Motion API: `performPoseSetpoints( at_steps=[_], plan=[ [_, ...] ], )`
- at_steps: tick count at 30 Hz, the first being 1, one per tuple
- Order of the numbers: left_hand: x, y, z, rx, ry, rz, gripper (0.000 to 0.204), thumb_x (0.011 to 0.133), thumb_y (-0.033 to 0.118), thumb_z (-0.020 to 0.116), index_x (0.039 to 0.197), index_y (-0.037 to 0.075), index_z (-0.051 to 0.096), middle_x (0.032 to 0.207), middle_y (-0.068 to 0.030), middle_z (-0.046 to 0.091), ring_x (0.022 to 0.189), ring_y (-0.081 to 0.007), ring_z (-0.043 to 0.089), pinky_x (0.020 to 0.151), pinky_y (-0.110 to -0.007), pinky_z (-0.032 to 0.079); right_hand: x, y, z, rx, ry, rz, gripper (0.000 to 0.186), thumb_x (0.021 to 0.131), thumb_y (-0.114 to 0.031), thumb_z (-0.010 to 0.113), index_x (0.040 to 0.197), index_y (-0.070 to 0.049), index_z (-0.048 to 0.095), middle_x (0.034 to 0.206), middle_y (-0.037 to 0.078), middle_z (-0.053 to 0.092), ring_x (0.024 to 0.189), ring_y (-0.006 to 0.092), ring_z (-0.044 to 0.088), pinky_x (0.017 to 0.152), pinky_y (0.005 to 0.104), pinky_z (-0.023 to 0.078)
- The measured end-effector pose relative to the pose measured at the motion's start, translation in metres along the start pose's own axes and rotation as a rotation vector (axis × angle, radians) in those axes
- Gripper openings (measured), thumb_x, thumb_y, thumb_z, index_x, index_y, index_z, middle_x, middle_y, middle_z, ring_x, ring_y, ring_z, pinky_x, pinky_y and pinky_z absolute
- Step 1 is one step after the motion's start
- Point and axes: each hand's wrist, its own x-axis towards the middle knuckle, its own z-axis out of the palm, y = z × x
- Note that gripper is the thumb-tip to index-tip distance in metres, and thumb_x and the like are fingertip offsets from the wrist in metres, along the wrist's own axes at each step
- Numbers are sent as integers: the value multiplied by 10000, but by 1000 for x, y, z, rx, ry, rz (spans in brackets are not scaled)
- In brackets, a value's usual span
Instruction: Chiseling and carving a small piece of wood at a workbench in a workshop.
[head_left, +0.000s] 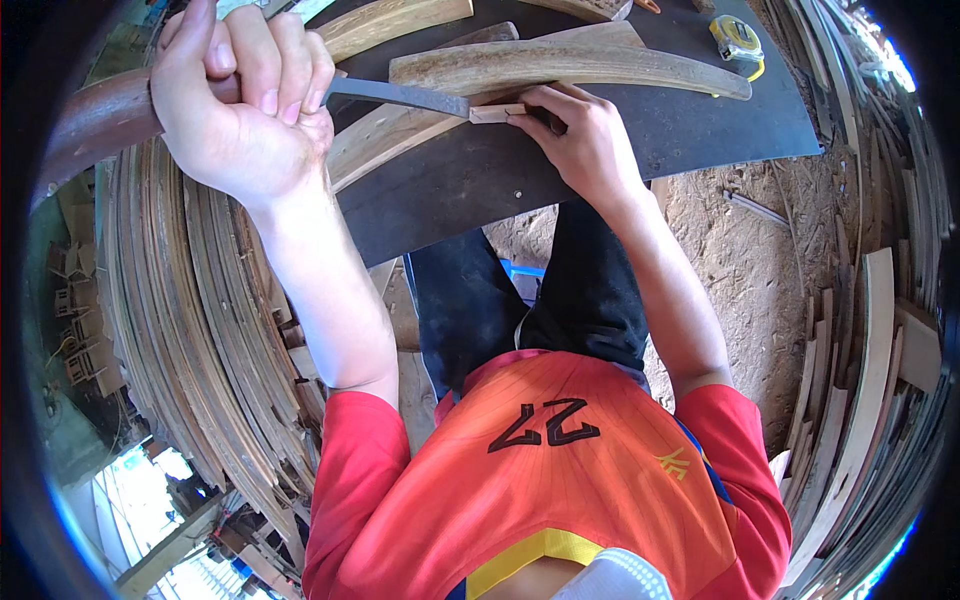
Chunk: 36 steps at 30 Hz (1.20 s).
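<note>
Left hand: the left hand (240, 95) is raised over the left end of the board, the fingers curled tight into a fist around the handle of the knife (400, 97).
Knife: a long grey blade is held nearly level, reaching from the fist toward the right; its tip is laid against the peg (497, 113).
Right hand: the right hand (580, 140) is set on the board, palm down; the thumb and forefinger are pinched on the peg, the other fingers are bent and pressed together behind them.
Peg: a small pale wood piece is kept at the middle of the board, between the blade tip and the right fingertips, just below the long strip.
Board: a dark flat board (700, 120) is laid across the lap; it carries the wood pieces and the tape.
Strip: a long curved wood strip (600, 65) is laid across the board's far half, from near the blade to the right side.
Other curved pieces: a second curved piece (385, 135) is seen under the blade, running toward the board's left edge; more (400, 20) are lying along the far edge.
Tape: a yellow tape measure (738, 40) is placed near the far right corner of the board.
Slat stacks: bent wooden slats (190, 320) are stacked at the left of the person, and more slats (860, 380) at the right.
Ground: sandy ground (740, 260) is seen beyond the board's right near edge.
Clothing: a red shirt (560, 480) and dark trousers (540, 290) are worn.
</note>
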Motion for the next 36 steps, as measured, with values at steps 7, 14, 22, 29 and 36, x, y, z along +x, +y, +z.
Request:
performPoseSetpoints(
  at_steps=[7, 14, 22, 29, 36],
  plan=[
    [-1, 3, 7, 9, 18, -5, 323, 1018, 241, 459, 707, 177, 402, 487, 34, 288, 394, -89, 201, 420, -260, 228, -1, 3, 2, -15, -3, -2, 219, 915, -208, 758, 1061, -45, 755, 1036, 167, 736, 939, 356, 734, 854, 406, 606],
    [0, 4, 11, 15, -5, 17, 317, 1017, 221, 453, 707, 174, 409, 486, 35, 293, 392, -87, 204, 421, -256, 231, -2, 5, 3, -11, 7, -15, 215, 924, -217, 749, 1061, -52, 756, 1055, 166, 738, 964, 354, 734, 866, 410, 604],
    [1, 6, 10, 18, -44, 2, 324, 1014, 216, 403, 694, 170, 377, 465, 25, 289, 344, -110, 214, 367, -276, 252, -1, 5, 2, -9, 6, -38, 212, 926, -216, 744, 1057, -50, 755, 1036, 168, 738, 944, 353, 735, 850, 413, 601],
    [0, 3, 12, 39, -38, 16, 313, 1014, 218, 449, 707, 177, 404, 493, 32, 301, 397, -89, 203, 421, -262, 230, -2, 8, 4, -6, 19, -36, 212, 926, -215, 743, 1050, -44, 754, 1033, 167, 738, 928, 358, 736, 835, 415, 602],
    [-1, 1, 11, 58, -49, 19, 307, 1011, 218, 447, 712, 179, 393, 482, 32, 284, 396, -89, 200, 420, -261, 224, -2, 5, 2, -1, 7, -24, 206, 929, -200, 741, 1063, -45, 757, 1050, 168, 742, 925, 351, 743, 840, 404, 607]
  ],
)
